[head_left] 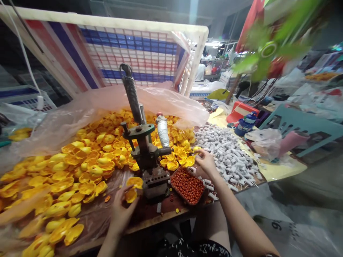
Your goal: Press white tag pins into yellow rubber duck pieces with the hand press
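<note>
My left hand (120,210) is closed on an opened yellow plastic shell (131,195), its hollow halves facing up, just left of the press base. A dark metal hand press (150,153) stands in front of me, with a coil spring on top and a lever (163,132) wrapped in silvery material. To the right of the press, my right hand (207,162) pinches a small yellow plastic piece (197,149) at its fingertips. Below that hand sits a tray of small red-brown beads (187,185). Beside it lies a heap of small white plastic parts (225,153) with thin pins.
Yellow shells (93,153) are heaped across the table's left and back, against clear plastic sheeting (107,100). Behind stands a tilted white crate (134,53). A blurred arm (24,207) reaches in at left. A green fan (268,50) and blue bottle (245,123) are at right.
</note>
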`<state>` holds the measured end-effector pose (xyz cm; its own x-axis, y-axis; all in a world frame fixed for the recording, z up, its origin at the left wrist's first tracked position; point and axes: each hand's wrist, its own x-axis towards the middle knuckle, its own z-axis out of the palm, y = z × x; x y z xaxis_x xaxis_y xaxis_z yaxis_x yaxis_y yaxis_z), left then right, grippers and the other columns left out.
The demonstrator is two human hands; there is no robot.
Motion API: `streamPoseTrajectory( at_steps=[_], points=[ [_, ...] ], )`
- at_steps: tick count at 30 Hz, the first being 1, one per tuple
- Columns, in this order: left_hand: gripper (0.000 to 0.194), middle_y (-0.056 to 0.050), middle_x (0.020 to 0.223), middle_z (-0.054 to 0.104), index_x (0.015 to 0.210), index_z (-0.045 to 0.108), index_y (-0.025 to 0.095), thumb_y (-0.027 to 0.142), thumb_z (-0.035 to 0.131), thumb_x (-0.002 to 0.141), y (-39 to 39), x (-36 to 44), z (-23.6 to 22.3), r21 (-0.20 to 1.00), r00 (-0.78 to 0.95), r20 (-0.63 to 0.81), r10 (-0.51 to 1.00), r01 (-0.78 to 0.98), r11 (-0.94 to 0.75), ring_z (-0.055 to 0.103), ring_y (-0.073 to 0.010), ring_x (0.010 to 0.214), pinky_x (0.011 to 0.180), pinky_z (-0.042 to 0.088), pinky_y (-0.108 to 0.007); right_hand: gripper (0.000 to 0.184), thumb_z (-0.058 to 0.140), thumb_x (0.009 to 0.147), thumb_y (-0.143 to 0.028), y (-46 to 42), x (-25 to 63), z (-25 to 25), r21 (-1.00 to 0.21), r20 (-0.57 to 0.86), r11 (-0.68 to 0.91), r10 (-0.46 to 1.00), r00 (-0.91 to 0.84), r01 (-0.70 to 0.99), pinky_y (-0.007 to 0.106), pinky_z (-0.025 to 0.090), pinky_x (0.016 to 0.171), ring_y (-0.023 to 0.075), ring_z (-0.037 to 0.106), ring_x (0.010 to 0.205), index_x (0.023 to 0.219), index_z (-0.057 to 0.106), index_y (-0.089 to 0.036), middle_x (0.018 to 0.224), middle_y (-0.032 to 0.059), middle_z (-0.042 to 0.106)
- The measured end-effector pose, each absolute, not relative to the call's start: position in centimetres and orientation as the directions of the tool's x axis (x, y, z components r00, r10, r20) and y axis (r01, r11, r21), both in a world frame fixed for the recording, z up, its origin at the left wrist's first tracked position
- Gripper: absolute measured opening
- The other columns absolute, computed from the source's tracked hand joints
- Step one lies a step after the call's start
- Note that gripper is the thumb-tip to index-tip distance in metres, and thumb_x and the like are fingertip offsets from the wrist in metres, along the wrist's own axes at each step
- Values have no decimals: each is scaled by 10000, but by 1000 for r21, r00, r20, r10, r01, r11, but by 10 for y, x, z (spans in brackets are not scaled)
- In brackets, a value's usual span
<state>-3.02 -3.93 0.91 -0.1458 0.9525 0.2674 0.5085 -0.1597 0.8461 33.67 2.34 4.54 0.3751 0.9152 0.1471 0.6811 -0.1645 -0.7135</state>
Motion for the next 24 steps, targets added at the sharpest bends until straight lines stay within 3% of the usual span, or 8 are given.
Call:
streamPoseTrajectory(
  at_steps=[4, 8, 16, 24],
  points=[
    [291, -108, 1153, 573, 936, 688, 223, 373, 697, 687, -58, -6, 26, 879, 121, 162, 979, 434, -199, 561, -290, 1133, 948, 471, -426, 221, 513, 737, -261, -2, 281, 54, -858, 142, 23, 971, 193, 513, 242, 468, 630, 143, 604, 684, 879, 647, -158, 853, 40, 663],
    [240, -107, 1175, 511, 918, 680, 226, 305, 699, 692, -67, 11, 38, 920, 205, 111, 972, 349, -179, 529, -280, 1175, 986, 443, -408, 117, 549, 719, -162, -30, 225, 57, -945, 115, 147, 986, -122, 293, 232, 470, 656, 139, 601, 721, 813, 619, -159, 818, 23, 658],
    [162, -115, 1199, 488, 831, 637, 207, 213, 646, 669, -68, 12, 45, 907, 255, 125, 959, 363, -215, 460, -293, 1242, 1034, 382, -416, 126, 563, 673, -58, -43, 192, 56, -778, 147, 220, 974, -171, 588, 221, 389, 640, 137, 528, 714, 730, 569, -170, 779, 12, 562],
    [187, -105, 1133, 541, 808, 615, 206, 198, 582, 625, -68, 15, 47, 915, 221, 108, 969, 359, -184, 527, -279, 1153, 992, 412, -409, 134, 573, 665, -61, -44, 191, 60, -853, 68, 140, 985, -158, 504, 206, 366, 592, 123, 511, 626, 728, 557, -179, 645, -24, 543]
  ],
)
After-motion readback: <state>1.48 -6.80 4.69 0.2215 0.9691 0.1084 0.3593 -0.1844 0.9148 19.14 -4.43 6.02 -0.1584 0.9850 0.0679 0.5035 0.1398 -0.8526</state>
